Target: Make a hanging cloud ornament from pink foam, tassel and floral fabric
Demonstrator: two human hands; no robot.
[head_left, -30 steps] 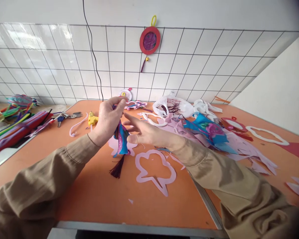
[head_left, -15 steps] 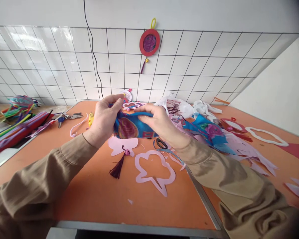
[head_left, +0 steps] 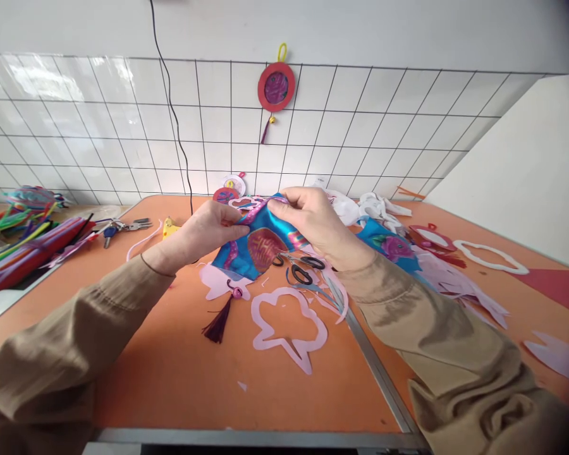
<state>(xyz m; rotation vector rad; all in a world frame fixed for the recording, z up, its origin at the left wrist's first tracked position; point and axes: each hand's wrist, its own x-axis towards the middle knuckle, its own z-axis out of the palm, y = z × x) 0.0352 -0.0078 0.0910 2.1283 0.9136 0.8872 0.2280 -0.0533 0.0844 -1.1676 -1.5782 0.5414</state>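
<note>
Both my hands hold a piece of blue patterned fabric [head_left: 258, 243] with a red motif above the orange table [head_left: 180, 360]. My left hand [head_left: 207, 229] pinches its left upper edge and my right hand [head_left: 315, 224] pinches its top right edge. Below the fabric lie a pink paper shape with a maroon tassel [head_left: 218, 322], black-handled scissors [head_left: 303, 272] and a pink cloud-shaped paper frame [head_left: 284, 319].
More blue fabric [head_left: 389, 243] and pink and white paper scraps lie at the right. Keys [head_left: 123, 225], a yellow glue gun [head_left: 169, 227] and pipe cleaners [head_left: 23, 249] lie at the left. A round red ornament [head_left: 275, 86] hangs on the tiled wall.
My right hand has taken hold of the fabric, which hung bunched from my left hand. Together they have spread it out flat, and its red motif now shows.
</note>
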